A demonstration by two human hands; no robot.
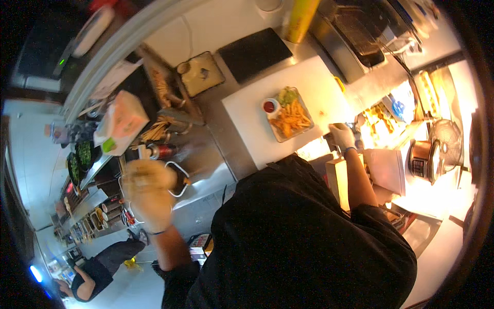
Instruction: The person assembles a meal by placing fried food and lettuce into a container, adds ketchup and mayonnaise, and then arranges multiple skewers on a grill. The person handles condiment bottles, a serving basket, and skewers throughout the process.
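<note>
My left hand (pixel 151 199), in a pale glove, is raised at the left beside a white wire loop (pixel 181 166). Motion blurs its fingers, so whether it holds anything cannot be told. At the right edge of a white cutting board (pixel 247 127), my gloved right hand (pixel 342 136) reaches in by the brightly lit counter; its grip is unclear in the glare. On the board lies a small metal tray (pixel 278 135) with French fries (pixel 293 116), a green leafy garnish (pixel 287 96) and a white cup of red sauce (pixel 269 107).
A dark rectangular mat (pixel 254 54) and a paper-lined tray (pixel 202 75) lie beyond the board. Wooden skewers (pixel 156 129) and a white carton (pixel 125 119) stand at left. A fan (pixel 445 143) stands at right. Another person (pixel 98 272) is at lower left.
</note>
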